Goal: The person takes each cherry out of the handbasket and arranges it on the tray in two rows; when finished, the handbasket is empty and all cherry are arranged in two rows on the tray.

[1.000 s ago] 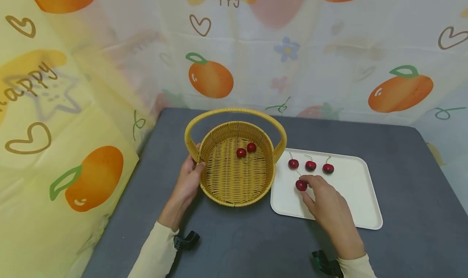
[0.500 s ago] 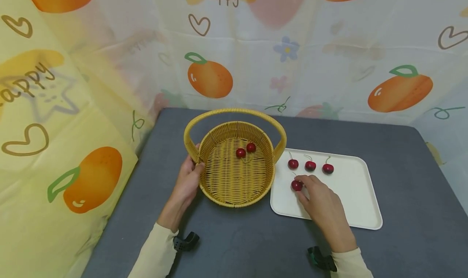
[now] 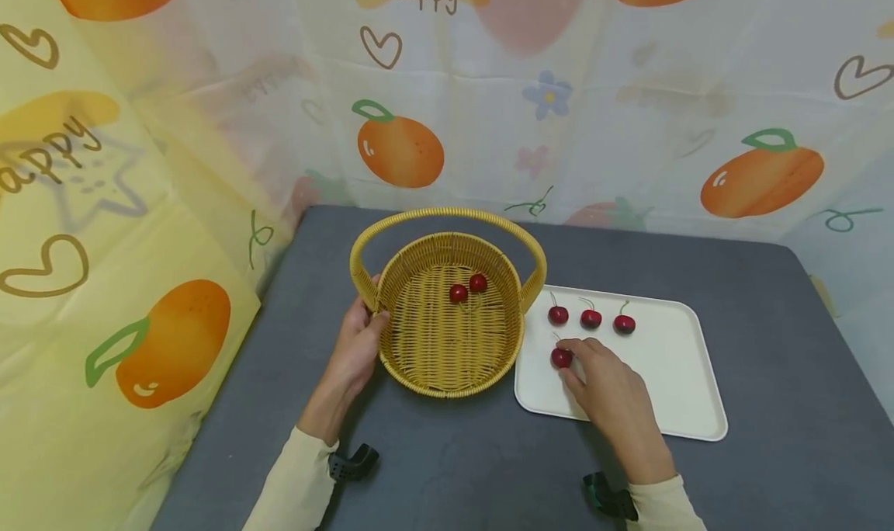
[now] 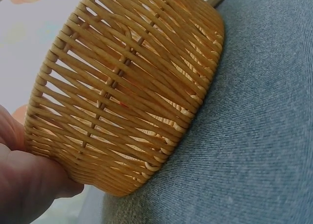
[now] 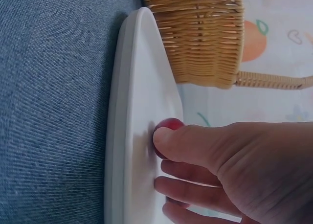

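A round yellow wicker basket [image 3: 447,360] with an arched handle stands on the table, two cherries [image 3: 468,289] lying inside it. My left hand [image 3: 356,345] grips its left rim beside the handle's foot, thumb on the near side. The left wrist view shows that hand at the woven wall [image 4: 122,87]. Over the white tray [image 3: 670,368], my right hand [image 3: 611,383] pinches a cherry [image 3: 561,358] between thumb and fingers. In the right wrist view this cherry [image 5: 168,123] is close over the tray surface, partly hidden by the thumb. A row of three cherries [image 3: 590,318] lies behind it on the tray.
The tray sits right of the basket, its left edge close to the basket's wall. A grey cloth [image 3: 447,469] covers the table. Behind and to the left hang printed curtains [image 3: 475,127]. Dark straps [image 3: 354,463] with devices sit on both wrists.
My right hand has slid slightly left over the tray with the pinched cherry, closer to the basket. The left hand and basket hold nearly the same place.
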Demonstrator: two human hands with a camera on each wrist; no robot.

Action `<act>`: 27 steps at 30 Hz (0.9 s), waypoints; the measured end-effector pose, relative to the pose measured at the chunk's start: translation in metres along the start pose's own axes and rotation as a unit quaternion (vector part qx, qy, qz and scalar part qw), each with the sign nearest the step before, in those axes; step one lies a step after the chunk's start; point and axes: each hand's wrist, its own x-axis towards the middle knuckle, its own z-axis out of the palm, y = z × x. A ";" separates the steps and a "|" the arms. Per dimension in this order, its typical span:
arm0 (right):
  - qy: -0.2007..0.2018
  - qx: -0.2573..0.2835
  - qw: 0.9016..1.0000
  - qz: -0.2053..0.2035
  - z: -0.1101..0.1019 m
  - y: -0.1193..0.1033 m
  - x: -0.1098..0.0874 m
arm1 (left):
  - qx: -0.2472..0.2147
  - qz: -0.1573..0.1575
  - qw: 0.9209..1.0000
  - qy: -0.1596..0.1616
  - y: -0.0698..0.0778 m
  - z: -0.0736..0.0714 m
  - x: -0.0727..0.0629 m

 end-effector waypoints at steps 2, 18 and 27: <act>-0.007 0.001 1.000 0.004 -0.001 -0.001 -0.001 | -0.001 0.000 1.000 -0.001 0.000 0.000 -0.001; -0.027 -0.005 0.999 0.018 -0.012 -0.010 0.001 | 0.001 -0.007 1.000 -0.001 -0.002 -0.001 0.000; -0.020 -0.014 0.999 0.034 -0.008 -0.008 0.004 | 0.002 0.001 1.000 -0.001 -0.002 -0.001 0.001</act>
